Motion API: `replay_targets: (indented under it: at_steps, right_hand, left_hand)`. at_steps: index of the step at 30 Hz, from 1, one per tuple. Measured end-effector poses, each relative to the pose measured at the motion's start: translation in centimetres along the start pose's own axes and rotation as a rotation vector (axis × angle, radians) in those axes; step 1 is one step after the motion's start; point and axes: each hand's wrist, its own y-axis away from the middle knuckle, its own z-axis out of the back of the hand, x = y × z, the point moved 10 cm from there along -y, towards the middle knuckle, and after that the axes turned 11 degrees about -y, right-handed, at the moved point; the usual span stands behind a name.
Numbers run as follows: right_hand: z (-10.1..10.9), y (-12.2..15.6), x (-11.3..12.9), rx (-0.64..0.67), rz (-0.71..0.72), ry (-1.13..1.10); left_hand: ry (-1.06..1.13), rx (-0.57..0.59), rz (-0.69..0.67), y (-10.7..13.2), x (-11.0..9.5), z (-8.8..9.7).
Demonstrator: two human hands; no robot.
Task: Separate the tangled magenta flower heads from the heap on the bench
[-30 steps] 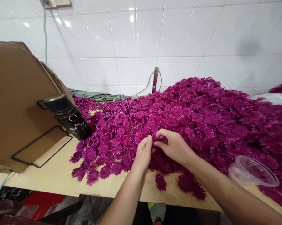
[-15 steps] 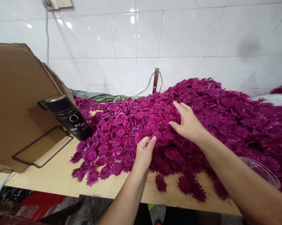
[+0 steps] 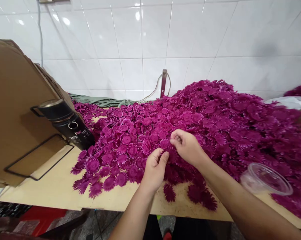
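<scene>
A broad heap of magenta artificial flowers (image 3: 210,110), flat and many-petalled, covers much of the table. Over its front part, my left hand (image 3: 155,166) is closed, thumb pressed toward the bent fingers. Magenta petals show right beside the thumb, but whether they are in its grip or belong to the heap behind cannot be made out. Just right of it and slightly higher, my right hand (image 3: 187,146) is closed in a pinch, fingertips turned toward the left hand. Anything between those fingertips is too small to name. The two hands are close but apart.
A black vacuum bottle (image 3: 67,123) leans by a cardboard box (image 3: 17,110) and a black wire frame (image 3: 37,156) at left. A clear plastic tub (image 3: 267,180) is at right. Loose flowers (image 3: 169,192) lie near the front edge of the table (image 3: 110,201). White tiled wall (image 3: 130,36) stands behind.
My right hand has come down and left from above the heap, its spread fingers now closed near my left hand. The left hand stays pinched. More of the plastic tub shows.
</scene>
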Motion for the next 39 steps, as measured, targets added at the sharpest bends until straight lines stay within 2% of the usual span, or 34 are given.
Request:
replay_targets:
  at_steps: [3,5,7,9,11,12,14,16,18,20,23,26,28,30,32,33,34,36,38,39]
  right_hand:
    - [5.4,-2.0,-0.8,-0.308,-0.007,0.125]
    - [7.8,-3.2,-1.2,-0.394,-0.015,0.193]
    - [8.7,-3.6,-0.2,-0.409,0.060,0.294]
    - [7.8,-2.5,1.9,-0.378,0.206,0.369]
    - [5.3,-0.5,3.9,-0.275,0.321,0.361]
    - [3.6,0.5,4.2,-0.173,0.321,0.318]
    - [0.2,2.1,3.9,0.032,0.249,0.252]
    - [-2.3,3.1,2.6,0.184,0.116,0.169]
    - [-3.9,3.6,1.2,0.296,0.003,0.056]
    - [-4.7,3.7,0.4,0.349,-0.044,-0.031]
    - [-3.8,3.4,0.3,0.239,0.009,0.008]
    - [-1.6,2.4,0.3,0.088,0.042,0.043]
    - [1.0,1.0,-0.3,-0.052,0.012,0.054]
    - [4.6,-0.7,-0.9,-0.241,-0.014,0.106]
    - [7.2,-1.9,-0.5,-0.370,0.032,0.201]
    - [7.8,-2.2,0.1,-0.401,0.077,0.261]
    - [8.0,-2.1,0.9,-0.410,0.129,0.321]
    - [6.7,-1.3,2.5,-0.355,0.216,0.382]
    - [3.7,0.2,3.0,-0.172,0.221,0.309]
    - [1.7,1.0,2.7,-0.029,0.186,0.228]
  left_hand:
    - [-0.006,-0.017,-0.006,0.2,-0.5,0.5]
    - [0.008,-0.026,0.020,0.0,-0.2,0.8]
    - [0.031,-0.025,0.041,-0.4,0.2,0.8]
    - [0.042,-0.030,0.051,-0.8,0.7,0.8]
    - [0.042,-0.044,0.055,-1.2,1.2,0.8]
    - [0.042,-0.053,0.056,-1.3,1.4,0.8]
    - [0.038,-0.065,0.057,-1.5,1.8,0.9]
    - [0.027,-0.078,0.062,-1.5,2.1,1.0]
    - [0.018,-0.096,0.076,-1.5,2.3,1.2]
    - [0.003,-0.114,0.071,-1.5,2.0,1.4]
    - [-0.052,-0.105,0.015,-1.3,0.7,1.2]
    - [-0.123,-0.058,-0.024,-0.8,-0.2,0.5]
    - [-0.150,-0.046,-0.027,-0.4,-0.3,0.4]
    - [-0.136,-0.058,-0.011,-0.1,0.1,0.7]
    - [-0.095,-0.087,0.014,-0.1,0.8,1.1]
    - [-0.073,-0.106,0.028,-0.2,1.1,1.3]
    - [-0.051,-0.119,0.040,-0.3,1.5,1.4]
    - [-0.003,-0.126,0.063,-0.7,2.0,1.3]
    - [0.047,-0.108,0.087,-1.1,2.3,0.9]
    - [0.073,-0.094,0.098,-1.2,2.5,0.6]
